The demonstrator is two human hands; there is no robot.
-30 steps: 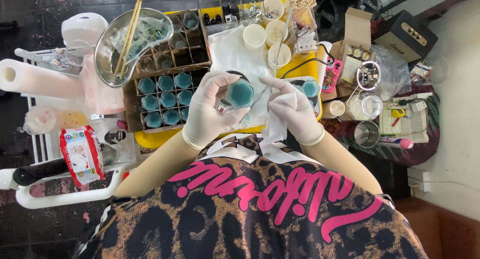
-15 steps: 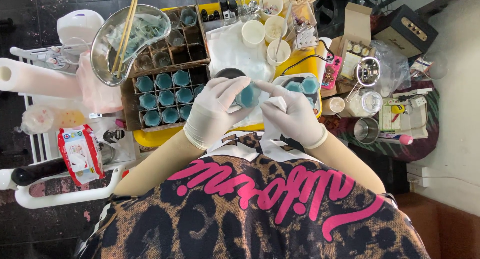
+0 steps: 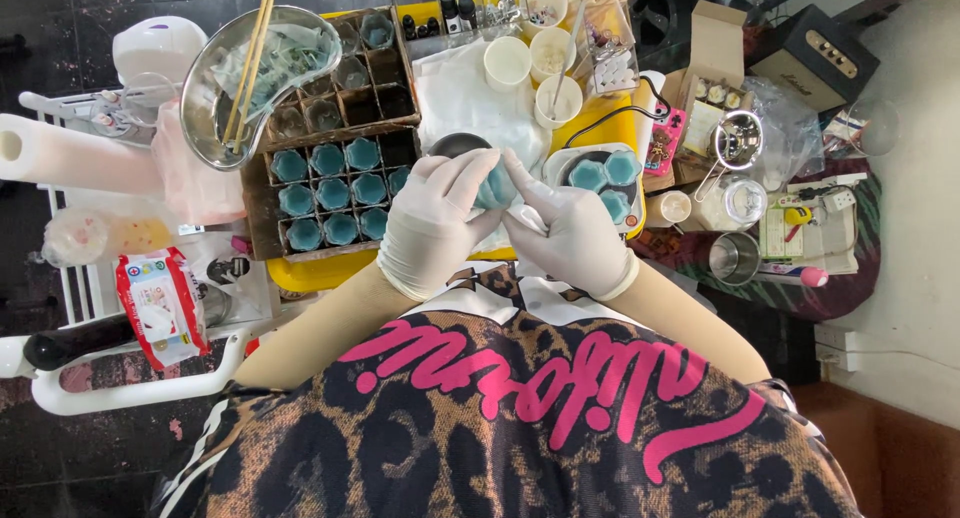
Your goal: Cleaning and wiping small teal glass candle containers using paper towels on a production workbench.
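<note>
Both my hands wear white gloves and meet over the yellow work surface (image 3: 330,270). My left hand (image 3: 432,221) wraps around a small teal-filled jar (image 3: 494,186), tipped toward me. My right hand (image 3: 566,228) touches the jar's other side with thumb and fingertips. A dark round lid or bowl (image 3: 456,144) lies just behind the jar. To the left stands a cardboard divider box (image 3: 262,214) with several teal-filled jars (image 3: 330,193). On the right a white tray (image 3: 562,162) carries three more teal jars (image 3: 604,173).
A metal kidney dish (image 3: 206,90) with chopsticks rests on the box's far corner. White cups (image 3: 530,50) and small bottles stand at the back. A paper roll (image 3: 68,154), a wipes packet (image 3: 158,304), metal cups (image 3: 734,258) and open cartons crowd the sides.
The jar has turned in my hands from facing up to tipped sideways. My left fingers now cover more of it, and my right fingers have closed in against its side.
</note>
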